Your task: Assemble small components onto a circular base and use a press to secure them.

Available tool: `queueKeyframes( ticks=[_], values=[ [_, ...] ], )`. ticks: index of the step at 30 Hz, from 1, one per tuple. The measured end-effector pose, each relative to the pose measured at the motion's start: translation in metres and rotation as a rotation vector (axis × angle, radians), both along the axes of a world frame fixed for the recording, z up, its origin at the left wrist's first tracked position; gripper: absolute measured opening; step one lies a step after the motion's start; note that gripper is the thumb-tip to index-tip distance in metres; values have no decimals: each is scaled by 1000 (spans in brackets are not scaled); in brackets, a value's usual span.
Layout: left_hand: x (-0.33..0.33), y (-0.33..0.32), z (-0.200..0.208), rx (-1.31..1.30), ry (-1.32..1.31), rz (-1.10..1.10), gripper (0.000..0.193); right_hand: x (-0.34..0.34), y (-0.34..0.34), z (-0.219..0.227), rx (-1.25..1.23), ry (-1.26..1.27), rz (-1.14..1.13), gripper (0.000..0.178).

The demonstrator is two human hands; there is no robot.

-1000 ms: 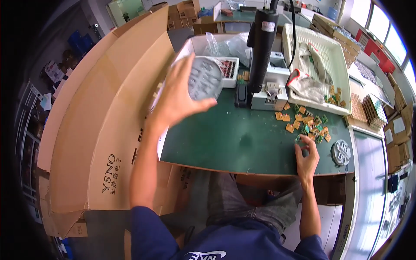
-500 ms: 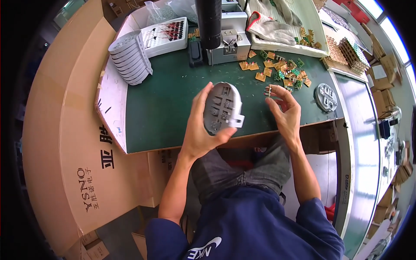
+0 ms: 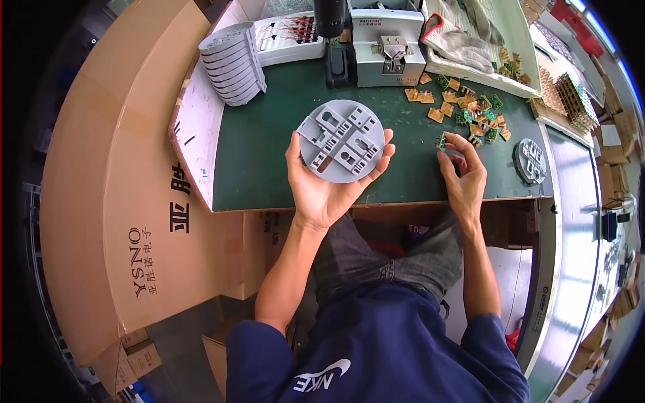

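Note:
My left hand grips a round grey plastic housing from below, its moulded slots and recesses facing up. Thumb and fingers hold it at opposite edges, over the near part of the green-topped bench. To the right, my right hand pinches a small green circuit board between thumb and fingertips, apart from the housing. Just beyond that hand lies a loose pile of small tan and green circuit boards. A similar round grey housing rests on the bench at the far right.
Stacked grey round housings stand at the back left, beside a white tray of red-and-black wired parts. A metal bench machine stands at the back. Right of it is a tray with gloves. A large cardboard box borders the left.
My left hand has turned the housing from a steep tilt to face up. My right hand still pinches the small board, now turned to show its green side. The view has shifted.

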State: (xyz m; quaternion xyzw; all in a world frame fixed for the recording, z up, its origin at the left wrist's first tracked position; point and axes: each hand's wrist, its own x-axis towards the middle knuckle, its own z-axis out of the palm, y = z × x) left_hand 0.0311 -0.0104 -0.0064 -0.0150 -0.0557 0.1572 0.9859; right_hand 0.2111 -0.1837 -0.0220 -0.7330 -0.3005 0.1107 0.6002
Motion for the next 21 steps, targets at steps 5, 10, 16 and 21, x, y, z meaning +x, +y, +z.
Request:
queueKeyframes(
  ticks=[5,10,16,21],
  values=[
    [1,0,7,36,43,32,96,2,1,-5,63,-55,2,36],
    [-3,9,7,359,128,115,91,5,1,-9,61,-86,20,36],
    [-7,15,13,629,252,169,88,6,0,-12,43,-94,5,37],
    [-8,18,16,639,267,138,87,6,0,-13,40,-81,1,37]
  ],
)
